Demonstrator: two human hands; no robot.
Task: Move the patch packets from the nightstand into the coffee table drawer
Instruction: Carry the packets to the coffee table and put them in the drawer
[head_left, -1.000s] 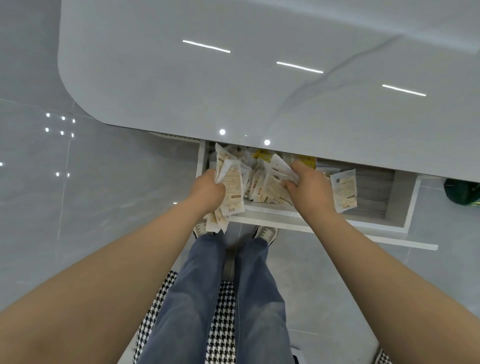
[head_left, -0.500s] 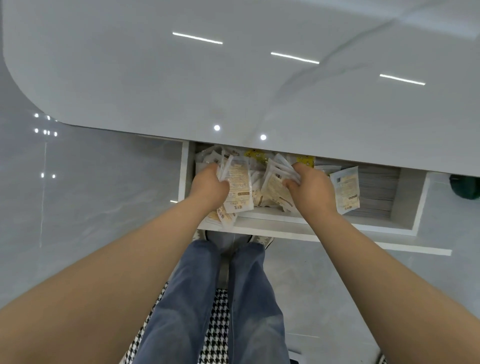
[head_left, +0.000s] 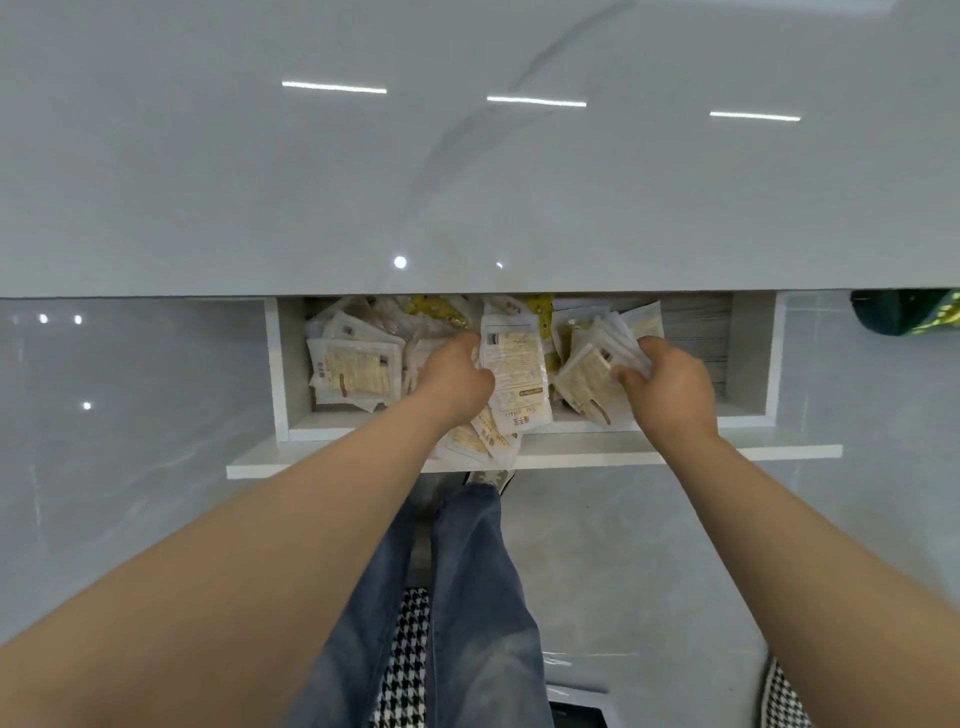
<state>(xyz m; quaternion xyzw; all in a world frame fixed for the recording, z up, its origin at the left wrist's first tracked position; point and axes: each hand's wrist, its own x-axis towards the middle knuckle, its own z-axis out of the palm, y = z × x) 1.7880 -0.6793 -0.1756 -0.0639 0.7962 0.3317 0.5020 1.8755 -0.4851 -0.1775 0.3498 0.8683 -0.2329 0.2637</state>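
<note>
The white coffee table drawer (head_left: 535, 456) stands pulled out under the glossy grey tabletop (head_left: 467, 171). Several white and yellow patch packets (head_left: 353, 371) lie heaped inside it. My left hand (head_left: 451, 378) grips a bunch of packets (head_left: 514, 379) over the drawer's middle; some of them hang over the front edge. My right hand (head_left: 670, 387) grips a fanned stack of packets (head_left: 592, 379) over the drawer's right half. The back of the drawer is hidden under the tabletop.
The right end of the drawer (head_left: 696, 332) shows bare grey lining. A dark green object (head_left: 904, 314) lies on the floor at the far right. My jeans-clad legs (head_left: 467, 597) and a houndstooth seat (head_left: 405, 670) are below the drawer.
The view has shifted so the drawer sits more central. Both hands have moved deeper over the drawer with their packets. A loose packet lies flat at the drawer's left.
</note>
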